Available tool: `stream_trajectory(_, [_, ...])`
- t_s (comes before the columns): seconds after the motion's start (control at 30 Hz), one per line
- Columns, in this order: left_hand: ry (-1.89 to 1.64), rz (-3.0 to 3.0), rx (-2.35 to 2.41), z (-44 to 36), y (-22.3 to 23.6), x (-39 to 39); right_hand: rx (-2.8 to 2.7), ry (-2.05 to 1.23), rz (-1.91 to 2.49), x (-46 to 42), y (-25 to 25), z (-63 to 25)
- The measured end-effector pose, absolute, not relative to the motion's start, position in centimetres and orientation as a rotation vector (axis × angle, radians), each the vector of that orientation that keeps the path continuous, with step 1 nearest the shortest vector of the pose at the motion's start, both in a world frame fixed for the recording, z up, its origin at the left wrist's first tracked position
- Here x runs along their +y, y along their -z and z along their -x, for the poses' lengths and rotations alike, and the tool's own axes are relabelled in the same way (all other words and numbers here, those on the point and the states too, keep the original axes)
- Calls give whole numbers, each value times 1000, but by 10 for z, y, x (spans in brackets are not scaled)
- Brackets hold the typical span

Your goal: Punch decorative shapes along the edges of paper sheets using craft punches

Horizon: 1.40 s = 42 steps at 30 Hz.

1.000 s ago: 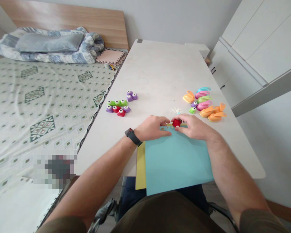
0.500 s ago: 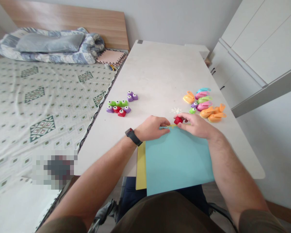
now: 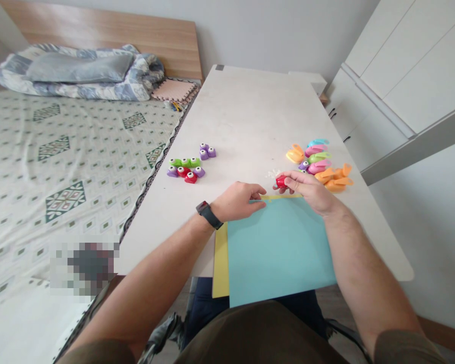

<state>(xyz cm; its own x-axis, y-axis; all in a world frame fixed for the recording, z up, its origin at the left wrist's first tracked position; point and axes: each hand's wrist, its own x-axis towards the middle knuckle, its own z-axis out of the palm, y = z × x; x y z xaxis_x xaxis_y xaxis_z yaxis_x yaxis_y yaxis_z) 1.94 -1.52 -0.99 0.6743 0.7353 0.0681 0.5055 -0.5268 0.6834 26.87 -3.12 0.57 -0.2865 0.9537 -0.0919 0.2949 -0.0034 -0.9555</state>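
My right hand [image 3: 307,185] is shut on a small red craft punch [image 3: 281,182], just above the top edge of the paper. My left hand [image 3: 237,201] lies on that edge, holding nothing, over a light blue paper sheet [image 3: 278,250]. A yellow paper sheet [image 3: 220,263] sits under the blue one and shows along its left and top edges. Tiny white paper bits [image 3: 273,174] lie just beyond my right fingers. Orange, pink and green large punches [image 3: 318,164] are heaped to the right. Small green, purple and red punches [image 3: 185,167] stand to the left.
The long white table [image 3: 250,111] runs ahead, its edges falling off on both sides. A bed with a patterned cover [image 3: 68,156] lies to the left, white cabinets [image 3: 402,65] to the right. The papers overhang the near edge above my lap.
My right hand has moved up and right with the red punch, drawing back from the paper edge. More of the yellow sheet's top edge now shows. My left hand has barely moved.
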Motion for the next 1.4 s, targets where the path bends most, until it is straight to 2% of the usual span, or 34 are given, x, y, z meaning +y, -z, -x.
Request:
stream_trajectory(0.87, [-473, -2377, 915, -25, 19, -18, -1591, -1342, 1346, -31, -4, -266])
stream_trajectory(1.4, [-448, -2309, 924, -20, 12, -14, -1556, -1130, 1346, -27, -2, -268])
